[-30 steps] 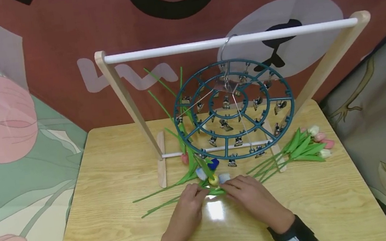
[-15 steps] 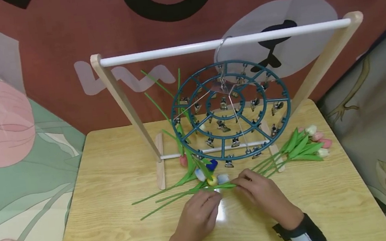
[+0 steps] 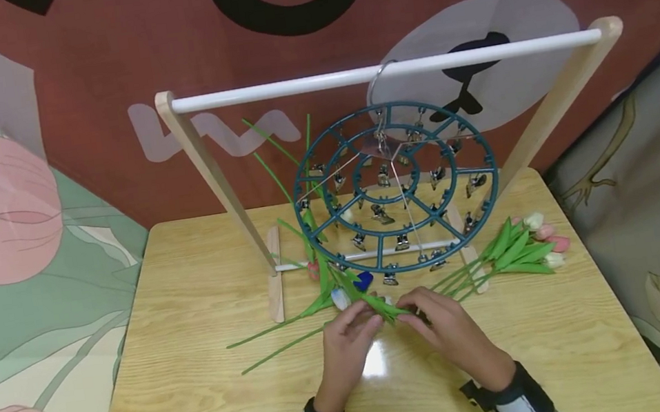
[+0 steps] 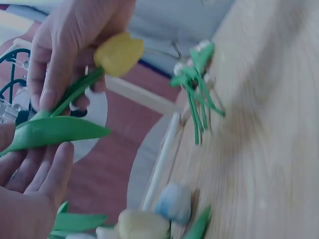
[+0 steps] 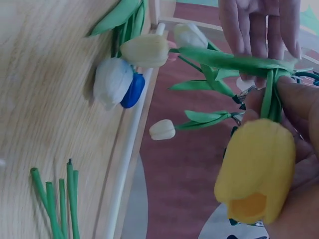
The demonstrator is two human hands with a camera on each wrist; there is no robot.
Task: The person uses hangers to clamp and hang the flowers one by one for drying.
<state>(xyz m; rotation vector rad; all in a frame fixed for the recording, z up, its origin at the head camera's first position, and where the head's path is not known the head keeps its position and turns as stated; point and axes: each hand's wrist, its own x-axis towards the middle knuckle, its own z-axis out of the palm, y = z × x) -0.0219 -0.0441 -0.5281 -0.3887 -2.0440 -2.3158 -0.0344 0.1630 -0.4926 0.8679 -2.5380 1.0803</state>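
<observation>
My right hand (image 3: 455,328) pinches the green stem of a yellow tulip (image 5: 256,169) close below the bloom, above the table's front middle. The left hand (image 3: 348,343) faces it, thumb and index finger apart, the other fingers fairly straight. Those fingers touch or lie just behind a long green leaf (image 4: 60,133) of this tulip; firm contact is hard to tell. In the head view the bloom is hidden by the right hand. Beyond the hands lie a white-blue tulip (image 3: 340,298) and a dark blue tulip (image 3: 364,281).
A wooden rack with a white top bar (image 3: 289,88) stands behind the hands. From it hangs a round blue-green hanger (image 3: 473,170) with many metal clips, some tulips on its left side. A bunch of pink and white tulips (image 3: 518,254) lies at right.
My left hand has moved up from beside the stems to the tulip's leaf, its fingers spreading. The tulip in the right hand has turned, its leaves now slanting away to the back left.
</observation>
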